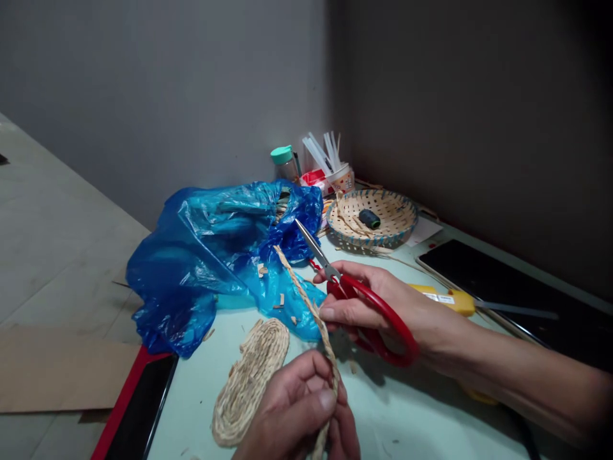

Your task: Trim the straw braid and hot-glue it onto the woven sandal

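A tan twisted cord (pixel 302 292) slants beside closed red-handled scissors (pixel 363 289).

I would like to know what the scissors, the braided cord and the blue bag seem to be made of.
Scissors: blades look like polished metal, silvery and shiny; red handles are probably smooth plastic, evenly coloured.
Braided cord: apparently dry plant fibre, matte, straw-coloured; which plant is unclear.
Blue bag: likely thin, glossy plastic film, crinkled and partly see-through.

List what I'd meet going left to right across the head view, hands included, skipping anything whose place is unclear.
Cardboard → oval coil → left hand → right hand → yellow tool.
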The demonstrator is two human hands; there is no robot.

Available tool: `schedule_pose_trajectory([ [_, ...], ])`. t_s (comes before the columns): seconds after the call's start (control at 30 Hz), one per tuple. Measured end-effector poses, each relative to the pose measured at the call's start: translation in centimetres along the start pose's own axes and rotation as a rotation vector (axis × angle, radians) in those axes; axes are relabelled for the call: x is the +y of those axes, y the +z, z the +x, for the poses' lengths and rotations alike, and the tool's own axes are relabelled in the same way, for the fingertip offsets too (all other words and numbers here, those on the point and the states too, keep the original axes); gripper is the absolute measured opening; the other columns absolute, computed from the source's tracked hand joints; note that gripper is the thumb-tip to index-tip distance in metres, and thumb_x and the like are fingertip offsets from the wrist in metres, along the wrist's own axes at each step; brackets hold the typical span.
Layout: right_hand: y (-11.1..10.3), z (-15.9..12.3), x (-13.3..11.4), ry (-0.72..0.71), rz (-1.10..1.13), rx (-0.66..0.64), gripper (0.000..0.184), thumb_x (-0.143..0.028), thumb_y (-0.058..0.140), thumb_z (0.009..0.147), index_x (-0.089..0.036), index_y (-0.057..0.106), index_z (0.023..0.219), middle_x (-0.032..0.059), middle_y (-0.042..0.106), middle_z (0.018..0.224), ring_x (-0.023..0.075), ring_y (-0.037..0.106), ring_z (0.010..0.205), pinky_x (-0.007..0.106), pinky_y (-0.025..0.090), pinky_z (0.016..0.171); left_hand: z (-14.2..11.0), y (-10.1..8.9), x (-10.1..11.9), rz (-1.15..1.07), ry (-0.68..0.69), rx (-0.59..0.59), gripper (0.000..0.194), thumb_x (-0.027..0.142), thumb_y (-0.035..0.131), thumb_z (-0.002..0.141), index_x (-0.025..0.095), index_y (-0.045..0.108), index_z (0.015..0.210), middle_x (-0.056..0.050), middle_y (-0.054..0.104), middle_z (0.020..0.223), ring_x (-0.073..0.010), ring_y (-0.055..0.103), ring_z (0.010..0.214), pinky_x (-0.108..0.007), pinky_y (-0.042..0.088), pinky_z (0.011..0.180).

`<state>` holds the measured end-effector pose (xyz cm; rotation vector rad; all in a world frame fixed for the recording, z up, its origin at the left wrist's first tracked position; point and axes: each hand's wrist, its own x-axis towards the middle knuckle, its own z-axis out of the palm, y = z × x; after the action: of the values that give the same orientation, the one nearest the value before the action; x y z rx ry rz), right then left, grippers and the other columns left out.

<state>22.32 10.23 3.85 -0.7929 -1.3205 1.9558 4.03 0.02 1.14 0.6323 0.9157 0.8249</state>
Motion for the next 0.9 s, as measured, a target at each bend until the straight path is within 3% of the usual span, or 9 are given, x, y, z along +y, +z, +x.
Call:
schedule_pose_trajectory([
  [0.1, 0.6, -0.3, -0.2, 0.008, -0.08, 0.021, 0.056, -0.034, 0.091, 0.068, -0.024, 0.051, 0.105, -0.0085, 0.063, 0.068, 0.0067, 0.045, 0.046, 0.019, 0.033, 0.041, 0.3, 0.5, 0.1, 0.062, 0.069, 0.042, 0.043, 0.05, 0.086, 0.078, 0.018, 0.061, 0.09, 0.0, 0.068, 0.065, -0.0054, 0.053, 0.044, -0.018, 0.039, 0.048],
  [0.23, 1.5, -0.6, -0.4, -0.007, -0.229, 0.066, 0.059, -0.042, 0.088, 0.068, -0.025, 0.049, 0.109, -0.0066, 0.065, 0.07, 0.0106, 0.052, 0.05, 0.022, 0.038, 0.045, 0.4, 1.2, 0.2, 0.175, 0.171, 0.28, 0.044, 0.052, 0.088, 0.075, 0.017, 0.062, 0.084, 0.001, 0.069, 0.063, -0.0069, 0.053, 0.041, -0.019, 0.04, 0.045],
  [0.3, 1.8, -0.7, -0.4, -0.042, -0.245, 0.069, 0.057, -0.042, 0.087, 0.07, -0.025, 0.049, 0.109, -0.0058, 0.064, 0.071, 0.0124, 0.055, 0.055, 0.023, 0.042, 0.049, 0.3, 1.5, 0.1, 0.184, 0.191, 0.343, 0.043, 0.052, 0.087, 0.076, 0.016, 0.065, 0.081, -0.001, 0.07, 0.063, -0.0083, 0.057, 0.044, -0.021, 0.043, 0.048],
  [0.47, 1.3, -0.7, 0.7, -0.135, -0.297, 0.038, 0.042, -0.035, 0.077, 0.081, -0.025, 0.052, 0.113, -0.0071, 0.06, 0.069, 0.0121, 0.055, 0.057, 0.022, 0.043, 0.053, -0.3, 1.8, 0.1, 0.118, 0.206, 0.34, 0.041, 0.054, 0.08, 0.083, 0.014, 0.07, 0.086, -0.004, 0.075, 0.069, -0.0108, 0.064, 0.047, -0.021, 0.044, 0.051],
  [0.63, -0.3, -0.1, 1.3, -0.421, -0.789, 0.082, 0.018, -0.036, 0.062, 0.096, -0.027, 0.067, 0.11, -0.0009, 0.07, 0.084, 0.0156, 0.061, 0.067, 0.026, 0.046, 0.06, -0.6, 1.6, 0.7, -0.005, 0.308, 0.361, 0.032, 0.045, 0.079, 0.085, 0.014, 0.069, 0.088, -0.004, 0.075, 0.067, -0.0098, 0.062, 0.044, -0.019, 0.041, 0.048],
  [0.73, -0.8, 0.0, 0.7, -0.532, -1.041, 0.062, 0.011, -0.032, 0.06, 0.095, -0.025, 0.068, 0.1, -0.0011, 0.067, 0.082, 0.0162, 0.057, 0.065, 0.029, 0.044, 0.059, -0.7, 1.2, 1.1, -0.047, 0.373, 0.357, 0.031, 0.043, 0.08, 0.085, 0.014, 0.07, 0.091, -0.003, 0.073, 0.065, -0.008, 0.058, 0.042, -0.018, 0.038, 0.046],
  [0.9, -0.5, -0.5, 0.6, -0.603, -1.218, 0.015, 0.011, -0.024, 0.054, 0.091, -0.025, 0.062, 0.098, 0.0032, 0.065, 0.09, 0.0231, 0.062, 0.081, 0.035, 0.049, 0.065, -0.9, 1.1, 1.5, -0.047, 0.408, 0.395, 0.037, 0.046, 0.082, 0.083, 0.012, 0.073, 0.095, -0.001, 0.069, 0.061, -0.0046, 0.05, 0.04, -0.018, 0.033, 0.045],
])
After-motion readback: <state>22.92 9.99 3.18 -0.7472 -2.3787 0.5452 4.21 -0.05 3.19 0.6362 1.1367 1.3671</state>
